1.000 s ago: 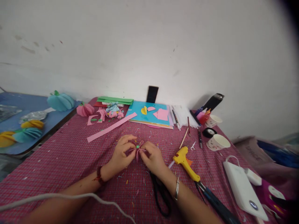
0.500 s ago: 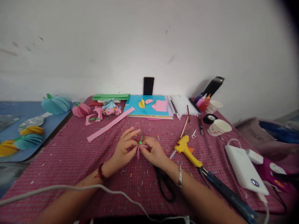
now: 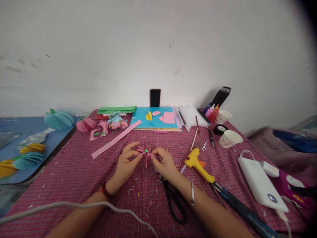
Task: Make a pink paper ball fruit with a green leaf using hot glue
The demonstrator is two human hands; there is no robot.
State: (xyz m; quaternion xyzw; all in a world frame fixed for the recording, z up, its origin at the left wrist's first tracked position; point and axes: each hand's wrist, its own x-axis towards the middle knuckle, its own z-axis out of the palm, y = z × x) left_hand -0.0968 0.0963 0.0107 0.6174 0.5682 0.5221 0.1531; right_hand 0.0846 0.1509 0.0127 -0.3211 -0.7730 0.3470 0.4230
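Note:
A small pink paper flower with a green centre sits between my two hands, just above the red checked cloth. My left hand pinches its left petals with thumb and forefinger. From the other side, my right hand grips the right petals, fingers curled. Black scissors lie on the cloth under my right wrist.
A yellow glue gun lies right of my hands, a white power bank further right. A long pink paper strip, coloured sheets, paper cups, a tape roll and a black bottle stand behind. Paper pumpkins rest at left.
The view shifted slightly. My fingers have reworked the petals of the pink flower; both hands stay at the same spot on the cloth.

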